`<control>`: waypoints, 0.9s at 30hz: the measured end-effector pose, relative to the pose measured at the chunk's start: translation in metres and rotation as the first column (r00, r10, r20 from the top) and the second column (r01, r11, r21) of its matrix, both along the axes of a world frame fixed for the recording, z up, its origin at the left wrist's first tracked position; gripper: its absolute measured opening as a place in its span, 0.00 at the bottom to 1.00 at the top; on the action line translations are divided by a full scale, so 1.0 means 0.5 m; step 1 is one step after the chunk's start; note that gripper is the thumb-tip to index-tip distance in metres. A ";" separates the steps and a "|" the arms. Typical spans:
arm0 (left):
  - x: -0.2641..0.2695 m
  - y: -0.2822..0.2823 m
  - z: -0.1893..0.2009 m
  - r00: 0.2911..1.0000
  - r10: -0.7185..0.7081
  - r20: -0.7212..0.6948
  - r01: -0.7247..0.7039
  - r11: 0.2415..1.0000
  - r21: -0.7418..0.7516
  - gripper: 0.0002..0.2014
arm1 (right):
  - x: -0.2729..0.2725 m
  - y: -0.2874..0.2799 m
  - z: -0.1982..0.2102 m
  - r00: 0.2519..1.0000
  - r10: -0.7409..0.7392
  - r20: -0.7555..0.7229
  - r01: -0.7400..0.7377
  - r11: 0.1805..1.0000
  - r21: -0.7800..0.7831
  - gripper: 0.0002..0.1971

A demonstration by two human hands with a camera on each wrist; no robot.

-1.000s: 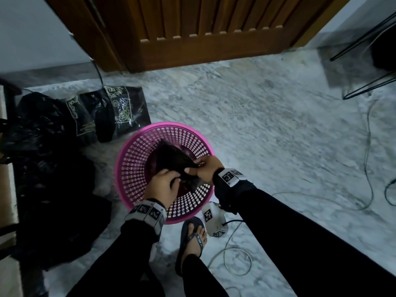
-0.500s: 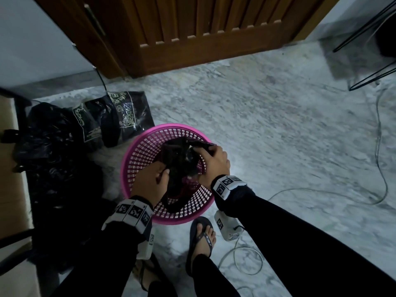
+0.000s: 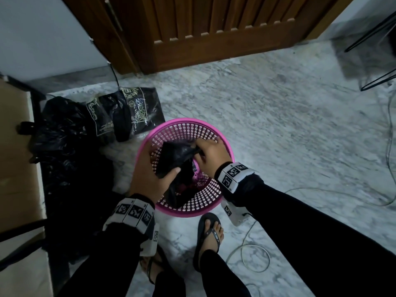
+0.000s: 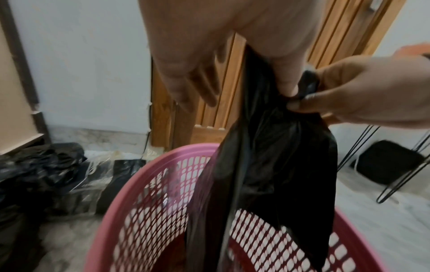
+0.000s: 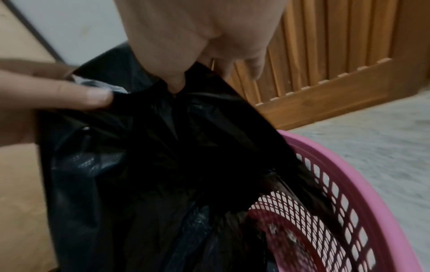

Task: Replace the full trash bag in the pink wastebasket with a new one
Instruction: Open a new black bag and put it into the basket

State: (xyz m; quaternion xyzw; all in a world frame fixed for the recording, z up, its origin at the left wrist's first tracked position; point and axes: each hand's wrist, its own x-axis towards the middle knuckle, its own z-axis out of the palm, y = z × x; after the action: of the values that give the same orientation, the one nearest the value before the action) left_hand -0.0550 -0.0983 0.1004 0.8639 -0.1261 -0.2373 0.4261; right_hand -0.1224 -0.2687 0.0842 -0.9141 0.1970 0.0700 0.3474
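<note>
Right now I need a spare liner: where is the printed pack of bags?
Head view: the printed pack of bags lies on the floor, up-left of the pink wastebasket, beside crumpled black bags.

Open marble floor (image 3: 278, 129) right of the pink wastebasket (image 3: 186, 213). Blocked left by the packet of bags (image 3: 128, 114) and black bag heap (image 3: 57, 133); door (image 3: 214, 28) beyond.

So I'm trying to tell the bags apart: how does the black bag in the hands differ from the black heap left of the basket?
The bag hangs over the basket, pinched by the left hand and right hand; the heap lies untouched on the floor. The bag is slim and limp; the heap is bulkier and crumpled. Both are black plastic.
</note>
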 end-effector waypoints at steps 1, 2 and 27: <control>0.002 -0.002 0.002 0.999 -0.040 0.030 0.040 0.999 -0.010 0.38 | -0.003 0.002 0.005 0.999 0.033 0.016 -0.033 0.999 0.016 0.11; 0.003 -0.004 0.004 0.994 -0.083 0.077 0.083 0.997 0.009 0.32 | -0.006 0.005 0.007 0.999 0.042 0.032 -0.043 0.998 0.036 0.11; -0.009 0.008 0.014 0.964 0.031 -0.265 -0.082 0.980 -0.181 0.15 | -0.042 0.160 0.030 0.920 -0.323 -0.222 0.354 0.929 0.112 0.18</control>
State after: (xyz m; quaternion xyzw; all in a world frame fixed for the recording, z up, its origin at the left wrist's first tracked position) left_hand -0.0593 -0.0944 0.1075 0.7838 -0.0662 -0.3233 0.5261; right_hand -0.1436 -0.1886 0.0994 -0.8256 0.3804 0.1149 0.4005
